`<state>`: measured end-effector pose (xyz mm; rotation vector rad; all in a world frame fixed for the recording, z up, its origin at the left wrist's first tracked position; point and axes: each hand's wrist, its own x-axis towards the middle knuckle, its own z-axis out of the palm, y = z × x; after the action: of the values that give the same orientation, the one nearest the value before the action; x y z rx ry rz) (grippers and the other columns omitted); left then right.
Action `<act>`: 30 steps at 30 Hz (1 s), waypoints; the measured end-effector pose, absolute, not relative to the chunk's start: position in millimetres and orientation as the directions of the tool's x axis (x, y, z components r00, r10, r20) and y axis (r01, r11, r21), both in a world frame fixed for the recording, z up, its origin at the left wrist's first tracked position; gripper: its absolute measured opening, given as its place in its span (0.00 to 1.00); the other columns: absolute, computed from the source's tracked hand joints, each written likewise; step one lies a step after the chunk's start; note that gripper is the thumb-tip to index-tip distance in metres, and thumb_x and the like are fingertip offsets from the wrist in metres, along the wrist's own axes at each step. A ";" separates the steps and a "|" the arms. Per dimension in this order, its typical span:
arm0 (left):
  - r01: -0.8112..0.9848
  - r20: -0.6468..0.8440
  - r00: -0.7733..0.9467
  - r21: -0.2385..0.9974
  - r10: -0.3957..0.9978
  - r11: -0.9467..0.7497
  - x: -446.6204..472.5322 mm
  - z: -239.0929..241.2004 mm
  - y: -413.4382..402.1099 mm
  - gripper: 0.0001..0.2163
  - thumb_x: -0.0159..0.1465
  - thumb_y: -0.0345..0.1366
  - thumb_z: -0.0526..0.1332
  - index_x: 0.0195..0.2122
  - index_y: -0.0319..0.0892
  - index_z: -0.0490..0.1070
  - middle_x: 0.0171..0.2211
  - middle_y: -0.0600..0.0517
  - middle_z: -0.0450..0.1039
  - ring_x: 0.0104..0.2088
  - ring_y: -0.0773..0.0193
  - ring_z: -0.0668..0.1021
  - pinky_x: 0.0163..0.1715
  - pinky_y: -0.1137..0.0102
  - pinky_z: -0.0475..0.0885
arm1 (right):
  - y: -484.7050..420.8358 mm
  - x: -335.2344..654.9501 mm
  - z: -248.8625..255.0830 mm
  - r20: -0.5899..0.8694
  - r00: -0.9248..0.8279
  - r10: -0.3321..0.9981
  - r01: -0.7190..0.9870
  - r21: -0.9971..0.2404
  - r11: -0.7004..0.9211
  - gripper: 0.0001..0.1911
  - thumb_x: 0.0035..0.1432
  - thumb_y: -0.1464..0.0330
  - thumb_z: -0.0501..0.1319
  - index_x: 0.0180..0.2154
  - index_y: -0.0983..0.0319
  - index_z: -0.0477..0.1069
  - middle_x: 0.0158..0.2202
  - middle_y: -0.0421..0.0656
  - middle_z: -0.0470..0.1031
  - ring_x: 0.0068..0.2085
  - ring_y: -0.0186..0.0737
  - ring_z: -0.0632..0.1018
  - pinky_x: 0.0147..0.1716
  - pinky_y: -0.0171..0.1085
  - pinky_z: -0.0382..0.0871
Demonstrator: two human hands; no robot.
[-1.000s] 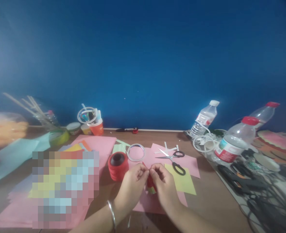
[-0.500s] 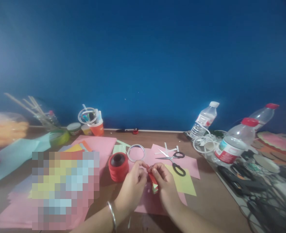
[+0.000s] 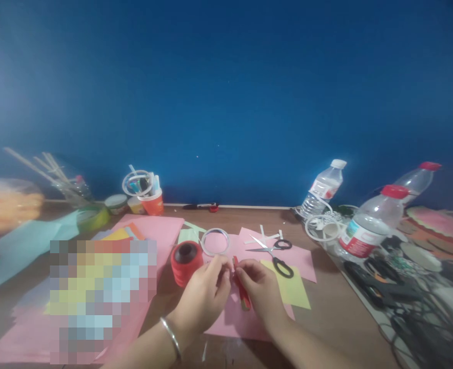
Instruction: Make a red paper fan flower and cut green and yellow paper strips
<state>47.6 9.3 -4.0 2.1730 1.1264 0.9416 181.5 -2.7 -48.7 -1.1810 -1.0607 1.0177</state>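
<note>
So I've got a narrow red strip over a pink sheet, pinched in the right hand, with the left hand curled just beside its top end, though I can't tell if that one's gripping anything. Around them on the tabletop I see a red spool, a tape ring and open black-handled scissors. Off right, a red-capped bottle wears a red-and-blue label, its print too blurry to read.

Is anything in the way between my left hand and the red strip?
Nothing visible: the left hand is right beside the red strip pinched in the right hand; whether they touch is unclear. The scissors lie beyond the right hand.
</note>
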 end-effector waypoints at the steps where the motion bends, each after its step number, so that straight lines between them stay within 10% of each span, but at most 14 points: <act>1: 0.505 0.368 0.436 0.655 0.822 -0.561 46.3 -5.8 10.2 0.06 0.60 0.27 0.48 0.31 0.43 0.61 0.25 0.55 0.66 0.26 0.65 0.70 0.28 0.72 0.62 | -2.8 181.2 -48.5 0.083 0.195 0.977 -0.048 -0.994 0.094 0.08 0.49 0.64 0.61 0.25 0.64 0.71 0.21 0.39 0.71 0.23 0.34 0.71 0.23 0.31 0.65; 6: 0.548 0.450 0.475 0.521 0.756 -0.654 43.1 -10.4 12.3 0.07 0.61 0.27 0.48 0.33 0.43 0.63 0.29 0.52 0.67 0.29 0.63 0.70 0.31 0.71 0.63 | -5.2 179.1 -49.9 0.008 0.125 0.992 -0.063 -0.998 0.016 0.11 0.51 0.62 0.58 0.30 0.64 0.72 0.18 0.38 0.69 0.11 0.28 0.65 0.08 0.28 0.54; 17: 0.566 0.486 0.446 0.497 0.752 -0.657 44.5 -7.2 11.6 0.07 0.61 0.27 0.48 0.32 0.42 0.62 0.28 0.53 0.65 0.29 0.65 0.69 0.30 0.71 0.64 | -7.6 178.9 -44.7 0.057 0.098 0.994 0.056 -0.997 0.052 0.09 0.53 0.65 0.56 0.30 0.64 0.71 0.23 0.40 0.71 0.11 0.26 0.64 0.09 0.27 0.54; 30: 0.502 0.592 0.695 0.008 0.409 -0.865 37.6 -18.3 16.5 0.06 0.58 0.24 0.53 0.35 0.38 0.64 0.26 0.50 0.67 0.28 0.61 0.69 0.26 0.67 0.65 | -9.4 178.0 -42.6 0.123 0.137 0.983 0.184 -0.978 0.097 0.06 0.51 0.69 0.57 0.27 0.63 0.72 0.27 0.41 0.73 0.12 0.24 0.63 0.08 0.27 0.53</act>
<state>37.6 16.5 -18.3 3.0322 0.8209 0.9973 178.0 -9.4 -42.6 -1.3193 -1.2750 0.9290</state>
